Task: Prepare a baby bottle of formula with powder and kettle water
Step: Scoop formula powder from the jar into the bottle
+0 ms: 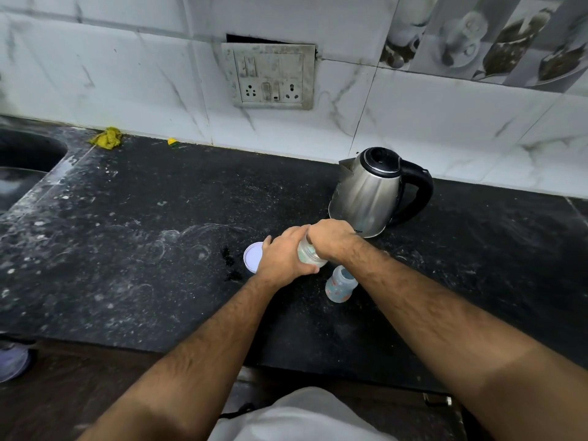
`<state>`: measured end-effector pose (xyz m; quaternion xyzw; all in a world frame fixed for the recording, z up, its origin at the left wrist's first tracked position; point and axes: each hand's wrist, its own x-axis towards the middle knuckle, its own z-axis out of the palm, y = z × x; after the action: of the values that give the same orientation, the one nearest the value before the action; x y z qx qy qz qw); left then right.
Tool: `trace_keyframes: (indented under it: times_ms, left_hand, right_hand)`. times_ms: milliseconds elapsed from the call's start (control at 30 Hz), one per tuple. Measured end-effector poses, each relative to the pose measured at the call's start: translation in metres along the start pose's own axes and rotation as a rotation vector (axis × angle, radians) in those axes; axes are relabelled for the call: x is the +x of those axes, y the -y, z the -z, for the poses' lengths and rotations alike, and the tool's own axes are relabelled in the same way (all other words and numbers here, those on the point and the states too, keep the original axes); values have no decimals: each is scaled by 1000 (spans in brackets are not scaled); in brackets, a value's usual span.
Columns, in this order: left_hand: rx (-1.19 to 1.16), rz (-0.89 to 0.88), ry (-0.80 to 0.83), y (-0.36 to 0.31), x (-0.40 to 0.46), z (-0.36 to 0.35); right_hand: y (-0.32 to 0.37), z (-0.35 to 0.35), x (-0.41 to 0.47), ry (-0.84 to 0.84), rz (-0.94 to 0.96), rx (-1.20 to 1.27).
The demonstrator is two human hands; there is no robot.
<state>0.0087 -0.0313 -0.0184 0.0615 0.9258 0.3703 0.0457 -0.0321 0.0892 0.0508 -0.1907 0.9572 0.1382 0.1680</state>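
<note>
My left hand [281, 257] grips the lower part of a clear baby bottle [309, 253], which is held tilted just above the black counter [159, 249]. My right hand [331, 238] is curled over the bottle's top end and hides it. A second clear bottle with a coloured print [339, 286] stands open on the counter just under my right forearm. A round container with a white lid [252, 256] sits behind my left hand, partly hidden. The steel kettle with a black handle [369, 192] stands beyond my hands, lid closed.
A sink [22, 160] is set into the counter at far left. A yellow cloth [106, 138] and a small yellow scrap [173, 141] lie by the tiled wall. A switch and socket panel [270, 78] is on the wall. The counter's front edge runs below my forearms.
</note>
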Motion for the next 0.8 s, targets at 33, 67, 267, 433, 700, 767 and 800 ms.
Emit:
trace_keyframes:
  times_ms: [33, 67, 267, 433, 700, 767, 800]
  left_hand:
    - [-3, 2, -5, 0, 0, 0]
    - [-6, 6, -9, 0, 0, 0]
    - [-5, 7, -4, 0, 0, 1]
    - [-12, 22, -6, 1, 1, 1]
    - [-47, 38, 11, -2, 1, 5]
    - [-44, 37, 25, -3, 2, 6]
    - [-41, 40, 33, -3, 3, 6]
  right_hand:
    - [1, -1, 1, -17, 0, -11]
    - [2, -2, 1, -34, 2, -23]
    - [4, -5, 4, -70, -7, -76]
    - [6, -4, 8, -56, -6, -89]
    - [-4, 7, 3, -72, 32, -34]
    - [-7, 11, 0, -96, 35, -38]
    - [-9, 11, -1, -112, 37, -41]
